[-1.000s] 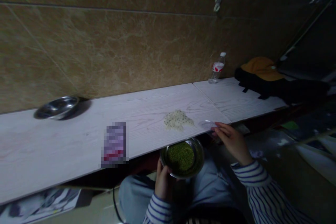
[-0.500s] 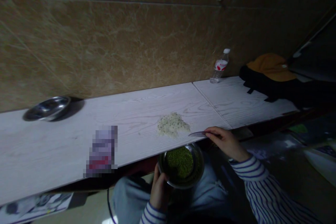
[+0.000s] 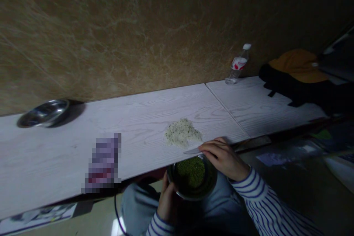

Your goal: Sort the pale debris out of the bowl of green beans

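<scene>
No lettering can be read. The bottle (image 3: 238, 65) at the upper right of the frame wears a label (image 3: 239, 63) — white with red marks, its wording too small and blurred to make out. A tiny pale patch (image 3: 314, 65) on the hat (image 3: 297, 65), far right, is just as illegible. At lower left, the purplish item (image 3: 101, 160) with a red band is pixelated — any print there is hidden.

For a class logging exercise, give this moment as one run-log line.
left hand: holds metal bowl, green grains inside | right hand: holds thin flat piece near pale heap on counter
</scene>
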The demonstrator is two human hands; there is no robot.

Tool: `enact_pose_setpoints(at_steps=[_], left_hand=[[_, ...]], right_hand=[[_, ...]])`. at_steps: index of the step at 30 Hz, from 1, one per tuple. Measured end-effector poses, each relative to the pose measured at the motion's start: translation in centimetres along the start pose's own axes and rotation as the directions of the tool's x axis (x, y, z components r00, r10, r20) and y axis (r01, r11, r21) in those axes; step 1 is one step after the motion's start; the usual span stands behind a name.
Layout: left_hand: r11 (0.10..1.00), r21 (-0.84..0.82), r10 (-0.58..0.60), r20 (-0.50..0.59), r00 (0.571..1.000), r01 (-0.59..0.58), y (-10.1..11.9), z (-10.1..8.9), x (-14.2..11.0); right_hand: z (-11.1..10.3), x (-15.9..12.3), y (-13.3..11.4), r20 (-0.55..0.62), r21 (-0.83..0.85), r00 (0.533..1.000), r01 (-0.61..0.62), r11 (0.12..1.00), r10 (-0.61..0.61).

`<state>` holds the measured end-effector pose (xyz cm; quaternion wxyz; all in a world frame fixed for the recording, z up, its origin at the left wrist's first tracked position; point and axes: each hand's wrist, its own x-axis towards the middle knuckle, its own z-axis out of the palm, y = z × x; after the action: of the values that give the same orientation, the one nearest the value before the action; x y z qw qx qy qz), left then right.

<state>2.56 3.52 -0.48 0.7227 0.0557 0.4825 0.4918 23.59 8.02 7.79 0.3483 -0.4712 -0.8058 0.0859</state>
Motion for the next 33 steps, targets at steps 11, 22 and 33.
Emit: enact_pose_setpoints(at_steps=[11,22,33], left_hand=[[0.998,0.016,-0.062,0.046,0.997,0.061,0.4,-0.5,0.5],[0.998,0.055,-0.044,0.023,0.999,0.042,-0.3,-0.3,0.7],[0.997,0.023,-0.08,0.069,0.994,0.078,-0.1,0.3,0.8]], right_hand=[[1.2,1.1,0.8,-0.026,-0.122,1.0,-0.008,0.992,0.005],[1.7,3.3,2.3,-0.034,-0.17,0.999,0.026,0.985,-0.033],[0.8,4.0,2.6,-0.148,-0.012,0.978,-0.15,0.989,0.147]])
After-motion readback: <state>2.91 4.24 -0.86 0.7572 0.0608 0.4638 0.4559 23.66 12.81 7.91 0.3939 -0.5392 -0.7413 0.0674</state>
